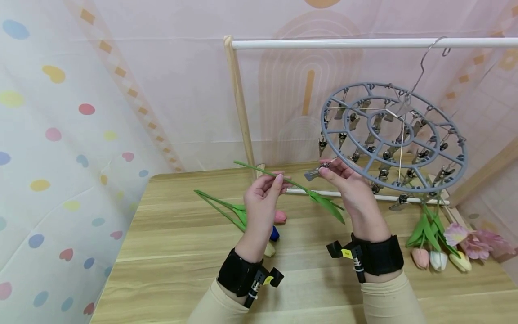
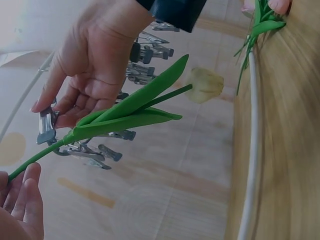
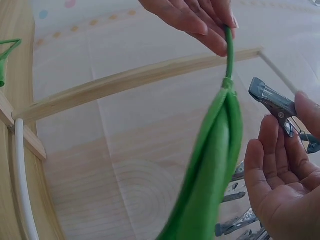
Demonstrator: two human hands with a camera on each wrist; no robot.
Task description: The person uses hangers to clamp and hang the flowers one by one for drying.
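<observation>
From the head view, the left hand (image 1: pixel 262 194) pinched a green tulip stem (image 1: pixel 267 173) in its fingers above the worktop (image 1: pixel 178 252), while the right hand (image 1: pixel 346 182) pinched a metal clip (image 1: pixel 314 173) at the near rim of the round grey clip hanger (image 1: pixel 394 135), with open worktop below both wrists. In the left wrist view, the stem's leaves (image 2: pixel 135 110) lay just under the right hand's fingers (image 2: pixel 70 107) on the clip. In the right wrist view, stem (image 3: pixel 229 55) and clip (image 3: pixel 272 100) stood just apart.
</observation>
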